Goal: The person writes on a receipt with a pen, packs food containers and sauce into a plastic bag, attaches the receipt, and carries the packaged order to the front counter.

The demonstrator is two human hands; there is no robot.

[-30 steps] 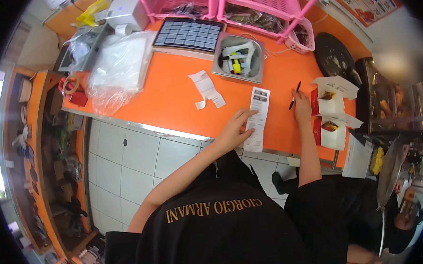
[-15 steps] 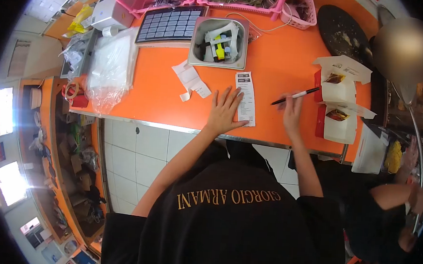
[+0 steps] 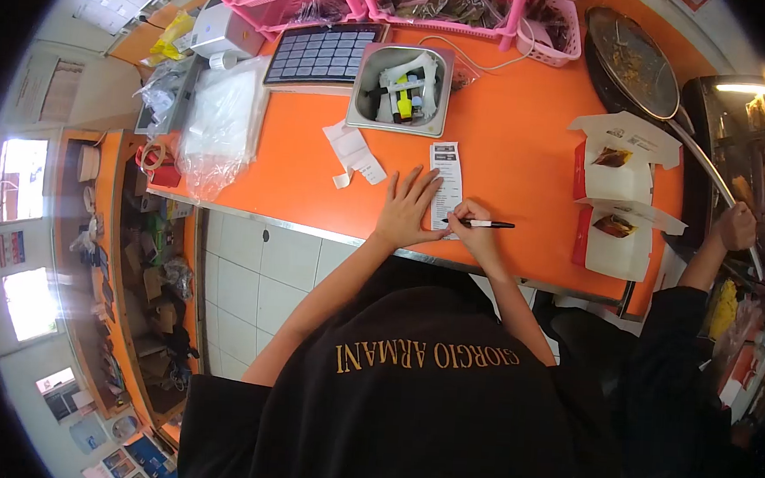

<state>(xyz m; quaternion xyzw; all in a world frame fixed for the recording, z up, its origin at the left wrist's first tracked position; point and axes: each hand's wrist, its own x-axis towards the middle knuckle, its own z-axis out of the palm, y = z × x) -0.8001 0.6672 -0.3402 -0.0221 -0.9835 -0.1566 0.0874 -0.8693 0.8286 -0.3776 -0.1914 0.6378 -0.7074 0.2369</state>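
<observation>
A long printed receipt (image 3: pixel 446 168) lies on the orange table (image 3: pixel 315 200). My left hand (image 3: pixel 409 210) rests flat with fingers spread over the receipt's left edge. On the receipt's lower right, my right hand (image 3: pixel 477 232) is closed on a black and white pen (image 3: pixel 491 224), its tip end near the paper. A crumpled paper slip (image 3: pixel 353 152) is to the left. Behind the receipt stands a metal container (image 3: pixel 356 106) with markers inside. Two open food boxes (image 3: pixel 618 179) sit at the right.
A co-worker's hand (image 3: pixel 737 227) at the right holds the handle of a strainer (image 3: pixel 643 66) over a dark round pan. Plastic bags (image 3: pixel 224 115) and a keypad panel (image 3: pixel 324 53) lie at the back left, below pink racks (image 3: pixel 440 19).
My right hand has moved left with the pen, from beside the boxes onto the receipt. My left hand has spread flat on it. The co-worker's strainer has swung over the pan.
</observation>
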